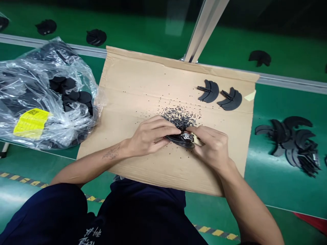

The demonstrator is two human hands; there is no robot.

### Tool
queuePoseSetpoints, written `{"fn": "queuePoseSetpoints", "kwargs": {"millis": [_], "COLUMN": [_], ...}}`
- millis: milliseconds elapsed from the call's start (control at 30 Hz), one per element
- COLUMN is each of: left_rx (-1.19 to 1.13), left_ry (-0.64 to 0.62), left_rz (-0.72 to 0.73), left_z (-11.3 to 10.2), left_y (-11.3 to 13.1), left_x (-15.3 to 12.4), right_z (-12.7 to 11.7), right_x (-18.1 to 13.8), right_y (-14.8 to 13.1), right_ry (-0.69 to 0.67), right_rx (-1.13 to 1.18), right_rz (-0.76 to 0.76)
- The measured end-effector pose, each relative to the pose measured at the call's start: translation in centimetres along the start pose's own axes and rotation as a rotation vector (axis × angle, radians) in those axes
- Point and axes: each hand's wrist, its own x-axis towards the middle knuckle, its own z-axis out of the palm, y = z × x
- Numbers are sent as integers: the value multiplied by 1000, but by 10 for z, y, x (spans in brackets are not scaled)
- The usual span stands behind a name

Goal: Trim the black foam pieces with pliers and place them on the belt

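Your dark clothing (pixel 143 214) filled the foreground, cut off below, with the green desk (pixel 276 102) beyond and a cardboard sheet (pixel 138 78) on it. Near the sheet's middle, your left hand (pixel 148 136), angled inward, pinched a curved black part (pixel 178 140) and hid its left end; its long axis ran left to right, dipping slightly rightward. Your right hand (pixel 213 144), fingers bent, pinched a small metal piece (pixel 187 136), mostly covered, at the part's right end. Black specks (pixel 178 115) lay scattered just beyond.
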Motion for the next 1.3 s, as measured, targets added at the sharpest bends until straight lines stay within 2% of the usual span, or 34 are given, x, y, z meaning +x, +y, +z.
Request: {"fn": "queuePoseSetpoints", "kwargs": {"millis": [133, 333, 400, 500, 600, 700, 767, 833, 933, 1100, 1300], "left_rx": [-17, -44, -97, -235, -273, -96, 100, 360, 484, 588, 726], "left_ry": [-6, -72, -33, 52, 128, 207, 171, 58, -33, -232, -264], "left_rz": [-6, -27, -126, -352, -521, -515, -436, -375, -347, -428, -508], "left_z": [0, 2, 1, -4, -20, -50, -70, -82, -84, -76, -73], "left_y": [0, 0, 2, -2, -26, -65, -91, -114, -139, -163, -176], "left_x": [-1, -3, -2, 1, 13, 47, 81, 117, 154, 167, 179], "right_z": [0, 1, 1, -2, -3, -3, -3, -3, -4, -5, -8], "right_x": [1, 0, 0, 1, 2, 2, 1, 0, -2, -5, -5], "right_y": [5, 6, 7, 11, 15, 15, 13, 11, 9, 5, -3], "right_ry": [23, -56, -61, -33, -20, -20, -35, -53, -73, -101, -210], "right_rx": [-79, -302, -292, -259, -259, -260, -257, -251, -244, -211, -169], "right_rz": [40, 21, 40, 59, 52, 52, 63, 89, 139, 182, 181]}}
